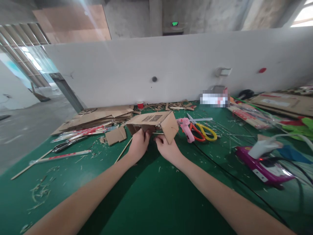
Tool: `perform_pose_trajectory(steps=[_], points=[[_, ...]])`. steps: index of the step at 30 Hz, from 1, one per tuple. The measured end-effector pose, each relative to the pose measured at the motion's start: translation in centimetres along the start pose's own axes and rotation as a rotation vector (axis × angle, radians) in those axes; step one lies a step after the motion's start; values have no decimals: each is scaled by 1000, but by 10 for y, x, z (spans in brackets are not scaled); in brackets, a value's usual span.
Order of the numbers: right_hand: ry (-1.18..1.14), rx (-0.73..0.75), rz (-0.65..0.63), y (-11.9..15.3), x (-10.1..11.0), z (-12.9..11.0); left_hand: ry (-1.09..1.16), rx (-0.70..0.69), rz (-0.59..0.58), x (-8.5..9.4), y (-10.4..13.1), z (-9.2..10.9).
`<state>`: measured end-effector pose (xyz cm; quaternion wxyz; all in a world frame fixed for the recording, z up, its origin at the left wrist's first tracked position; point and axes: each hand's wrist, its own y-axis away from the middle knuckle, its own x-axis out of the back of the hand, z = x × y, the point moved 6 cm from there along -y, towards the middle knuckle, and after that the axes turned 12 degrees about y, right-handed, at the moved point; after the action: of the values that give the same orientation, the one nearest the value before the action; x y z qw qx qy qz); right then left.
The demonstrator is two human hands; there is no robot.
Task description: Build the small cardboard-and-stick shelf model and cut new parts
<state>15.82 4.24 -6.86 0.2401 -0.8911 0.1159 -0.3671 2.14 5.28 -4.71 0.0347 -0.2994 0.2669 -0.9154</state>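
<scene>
A small open cardboard box (151,119), with print on its upper side, is tilted with its opening toward me over the green table. At its left part, my left hand (139,146) is closed on the edge, fingertips partly hidden inside the opening. My right hand (169,149) is closed at the lower right edge, beneath the box's right side flap. A short pale strip shows just above my right fingers; whether they touch it, I cannot tell. Beside my left wrist, a thin wooden stick (123,150) slants down to the table.
Right of the box lie a pink glue gun (187,130), orange-handled scissors (198,133) and yellow-handled scissors (207,130). A purple power strip (264,168) with cords stands farther right. Flat cardboard (97,114), wrapped sticks (66,156) and a cardboard scrap (115,135) lie left.
</scene>
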Motion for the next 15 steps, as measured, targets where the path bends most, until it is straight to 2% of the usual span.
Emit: perform_pose_trajectory(steps=[8,15], points=[[-165,-287,-50,3,-11,3,-83,3,5,0,-2,-3],[-257,-339,-49,4,-20,6,-117,27,38,3,-3,-2]])
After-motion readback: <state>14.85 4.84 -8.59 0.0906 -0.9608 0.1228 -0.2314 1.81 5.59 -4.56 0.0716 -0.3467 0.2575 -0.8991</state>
